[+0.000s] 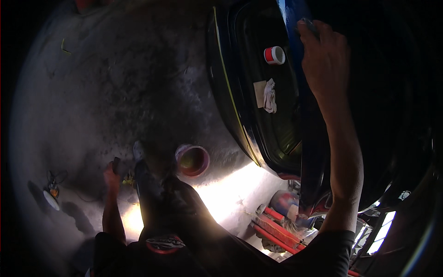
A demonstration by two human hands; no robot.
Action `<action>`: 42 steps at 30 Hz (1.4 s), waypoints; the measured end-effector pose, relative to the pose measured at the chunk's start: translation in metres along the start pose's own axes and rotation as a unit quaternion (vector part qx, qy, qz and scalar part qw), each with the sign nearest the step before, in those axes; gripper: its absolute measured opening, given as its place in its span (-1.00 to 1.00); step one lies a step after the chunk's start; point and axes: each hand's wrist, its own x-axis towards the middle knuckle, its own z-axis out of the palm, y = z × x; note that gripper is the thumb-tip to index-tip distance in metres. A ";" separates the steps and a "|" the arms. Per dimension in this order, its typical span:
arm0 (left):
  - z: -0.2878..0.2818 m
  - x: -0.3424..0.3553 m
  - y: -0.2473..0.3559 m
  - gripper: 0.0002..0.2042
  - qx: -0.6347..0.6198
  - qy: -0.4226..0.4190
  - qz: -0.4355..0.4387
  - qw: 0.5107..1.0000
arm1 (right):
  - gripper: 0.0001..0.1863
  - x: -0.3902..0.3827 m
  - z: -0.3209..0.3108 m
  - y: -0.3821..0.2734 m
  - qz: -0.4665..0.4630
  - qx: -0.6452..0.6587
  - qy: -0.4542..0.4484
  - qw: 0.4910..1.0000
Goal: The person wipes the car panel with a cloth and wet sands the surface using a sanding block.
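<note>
My right hand [323, 55] is raised against the glossy dark blue car panel [295, 14], fingers closed on a small grey object [308, 23] pressed to it. My left hand [110, 174] hangs low by my leg and grips a small dark object [116, 162] that is too dim to identify. On the dark ledge of the car lie a red and white roll [274, 55], a pale square pad [259, 93] and a crumpled white cloth [270, 96], left of my right forearm.
A red bucket [192, 160] stands on the concrete floor [115, 83] by my shoe [138, 152]. A small tool with a white disc [50, 194] lies at the left. Red metal bars [277, 226] and clutter sit under the car at lower right.
</note>
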 end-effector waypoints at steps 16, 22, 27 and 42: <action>-0.021 0.020 -0.017 -0.49 0.009 -0.013 0.004 1.000 | -0.50 -0.044 0.004 0.004 0.004 0.056 0.001 0.998; -0.014 0.020 -0.019 -0.49 0.017 -0.012 -0.009 1.000 | -0.57 -0.003 -0.003 0.001 -0.003 0.010 0.009 1.000; -0.015 0.015 -0.030 -0.48 -0.010 0.006 -0.017 1.000 | -0.52 0.000 0.003 -0.002 0.015 0.027 0.010 0.999; -0.011 0.019 -0.024 -0.57 0.005 -0.010 0.044 0.999 | -0.51 -0.049 -0.026 -0.009 -0.045 0.084 0.020 0.995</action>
